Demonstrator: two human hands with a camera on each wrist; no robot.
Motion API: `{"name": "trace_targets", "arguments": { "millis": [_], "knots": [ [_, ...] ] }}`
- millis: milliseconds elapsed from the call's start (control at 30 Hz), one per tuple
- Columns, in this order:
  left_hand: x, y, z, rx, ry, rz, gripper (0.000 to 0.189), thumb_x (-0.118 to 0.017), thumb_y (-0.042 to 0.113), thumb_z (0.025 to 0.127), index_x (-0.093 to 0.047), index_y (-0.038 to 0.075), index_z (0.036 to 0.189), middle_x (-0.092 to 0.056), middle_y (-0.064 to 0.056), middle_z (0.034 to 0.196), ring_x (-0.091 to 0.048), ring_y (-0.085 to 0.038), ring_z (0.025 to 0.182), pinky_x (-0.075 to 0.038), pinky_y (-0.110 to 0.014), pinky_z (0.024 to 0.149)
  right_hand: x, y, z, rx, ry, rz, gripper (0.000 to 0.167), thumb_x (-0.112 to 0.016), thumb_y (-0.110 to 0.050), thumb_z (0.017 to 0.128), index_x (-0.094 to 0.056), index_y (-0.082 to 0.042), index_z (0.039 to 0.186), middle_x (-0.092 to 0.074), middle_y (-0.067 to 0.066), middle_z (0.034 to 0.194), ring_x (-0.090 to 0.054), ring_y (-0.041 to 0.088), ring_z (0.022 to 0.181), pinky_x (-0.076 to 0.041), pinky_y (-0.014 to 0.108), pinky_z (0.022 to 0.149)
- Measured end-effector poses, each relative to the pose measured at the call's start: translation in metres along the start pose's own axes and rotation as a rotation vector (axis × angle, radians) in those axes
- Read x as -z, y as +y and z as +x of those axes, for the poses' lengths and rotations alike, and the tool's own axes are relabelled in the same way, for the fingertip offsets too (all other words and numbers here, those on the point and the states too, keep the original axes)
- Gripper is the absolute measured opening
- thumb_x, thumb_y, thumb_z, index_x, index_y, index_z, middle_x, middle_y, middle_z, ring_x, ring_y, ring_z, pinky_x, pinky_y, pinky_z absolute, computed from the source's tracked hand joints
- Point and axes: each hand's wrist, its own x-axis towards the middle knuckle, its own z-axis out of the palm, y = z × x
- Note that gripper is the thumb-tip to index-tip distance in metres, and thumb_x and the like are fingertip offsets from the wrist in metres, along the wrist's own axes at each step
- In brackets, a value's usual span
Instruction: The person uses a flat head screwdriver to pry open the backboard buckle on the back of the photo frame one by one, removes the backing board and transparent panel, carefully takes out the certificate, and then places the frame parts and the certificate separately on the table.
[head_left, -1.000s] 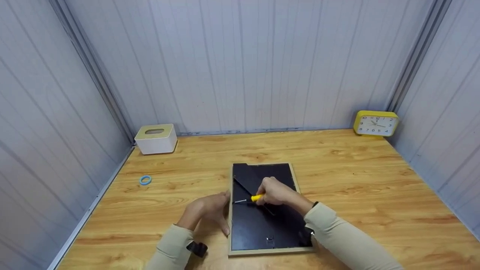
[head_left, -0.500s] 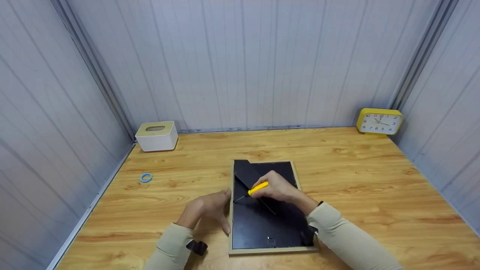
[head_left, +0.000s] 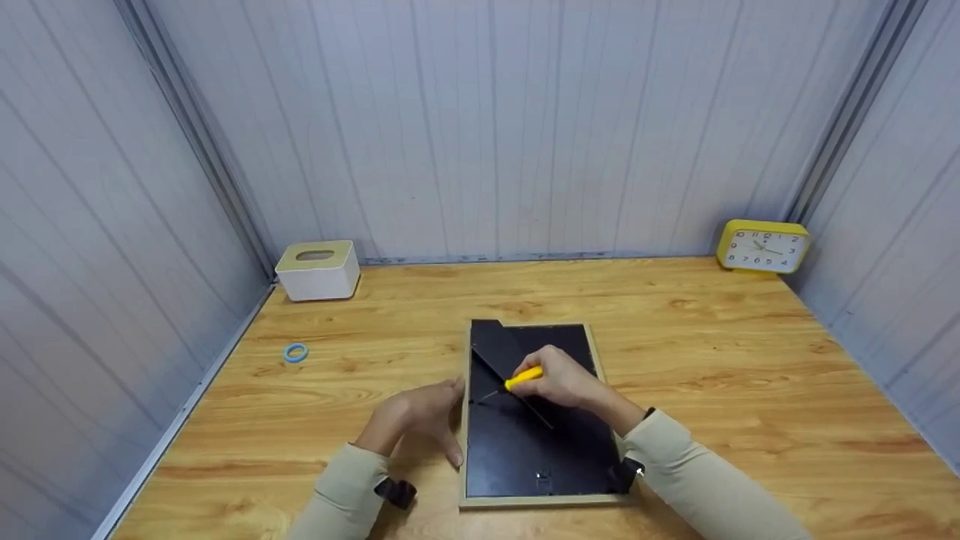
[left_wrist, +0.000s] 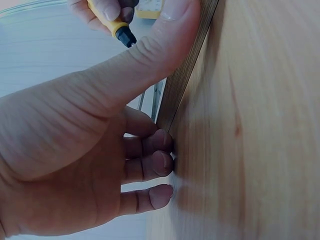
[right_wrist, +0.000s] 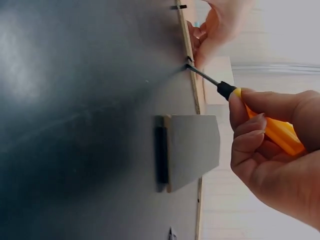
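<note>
A picture frame with a wooden rim lies on the table, black back upward. Its black stand leg slants across the back and stands out from it in the right wrist view. My right hand pinches a yellow-handled screwdriver between thumb and fingers. In the right wrist view, the tilted screwdriver has its tip close to a small black tab at the rim. My left hand is at the frame's left side, thumb and fingers extended. The thumb lies along the rim in the left wrist view.
On the wooden table, a blue ring lies to the left. A white tissue box stands at the back left, a yellow alarm clock at the back right. Pale panel walls surround the table.
The screwdriver has gone from lying low to a steeper tilt, more of its handle now showing. Its tip has drawn slightly inward from the left rim. My left hand stays put.
</note>
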Motion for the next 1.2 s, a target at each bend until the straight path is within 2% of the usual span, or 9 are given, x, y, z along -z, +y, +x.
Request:
{"name": "trace_targets", "arguments": {
  "millis": [200,500,800,900,1033,1100,1200],
  "knots": [
    [-0.001,0.000,0.001,-0.009,-0.005,-0.003,0.137,-0.095,0.047,0.060,-0.013,-0.001,0.159,-0.024,-0.025,0.159,-0.025,-0.032,0.146,-0.025,-0.042,0.118,-0.006,0.002,0.001,0.018,-0.001,0.038,0.018,-0.079,-0.017,0.087,-0.077,-0.003,0.099,-0.069,0.004,0.092,-0.061,0.015,0.078,-0.053,0.030,0.071],
    [-0.001,-0.002,0.003,-0.032,0.003,0.004,0.132,-0.096,0.047,0.058,-0.021,0.002,0.157,-0.033,-0.019,0.156,-0.031,-0.029,0.143,-0.026,-0.040,0.117,-0.009,0.002,0.000,0.004,0.007,0.065,0.017,-0.079,-0.016,0.086,-0.077,-0.003,0.097,-0.069,0.003,0.090,-0.060,0.015,0.077,-0.053,0.030,0.070],
    [0.003,-0.002,0.003,-0.029,0.005,0.010,0.135,-0.095,0.048,0.058,-0.018,0.001,0.158,-0.034,-0.022,0.156,-0.032,-0.029,0.143,-0.027,-0.040,0.117,-0.010,-0.015,0.007,0.022,0.025,0.036,0.015,-0.078,-0.010,0.086,-0.076,0.000,0.096,-0.068,0.005,0.086,-0.061,0.014,0.071,-0.054,0.027,0.064],
    [0.003,-0.002,0.003,-0.027,0.009,-0.003,0.136,-0.096,0.049,0.057,-0.017,0.003,0.159,-0.032,-0.019,0.157,-0.031,-0.028,0.144,-0.027,-0.040,0.117,-0.009,-0.026,0.012,0.040,-0.016,0.003,0.014,-0.077,-0.008,0.086,-0.076,0.001,0.095,-0.066,0.002,0.080,-0.058,0.011,0.064,-0.051,0.024,0.058],
    [0.002,-0.002,0.003,-0.021,0.016,0.000,0.135,-0.097,0.048,0.056,-0.021,0.005,0.158,-0.035,-0.018,0.156,-0.034,-0.027,0.142,-0.027,-0.040,0.117,-0.006,-0.040,0.020,0.054,-0.112,-0.003,0.008,-0.073,-0.006,0.087,-0.076,0.001,0.086,-0.060,0.000,0.065,-0.048,0.009,0.051,-0.041,0.022,0.047],
    [0.001,-0.001,0.003,-0.013,0.015,0.005,0.130,-0.097,0.047,0.056,-0.026,0.006,0.156,-0.040,-0.016,0.153,-0.037,-0.025,0.140,-0.029,-0.039,0.116,-0.005,-0.046,0.023,0.055,-0.145,0.003,0.008,-0.071,-0.005,0.087,-0.075,0.000,0.082,-0.061,0.004,0.062,-0.051,0.015,0.048,-0.040,0.022,0.046],
    [0.002,0.000,0.003,-0.012,0.013,0.021,0.121,-0.097,0.046,0.056,-0.035,0.006,0.151,-0.048,-0.014,0.144,-0.044,-0.024,0.133,-0.034,-0.038,0.113,-0.006,-0.055,0.027,0.055,-0.160,-0.026,0.012,-0.070,-0.004,0.088,-0.074,-0.001,0.077,-0.066,0.011,0.063,-0.053,0.016,0.048,-0.041,0.023,0.045]
  ]
}}
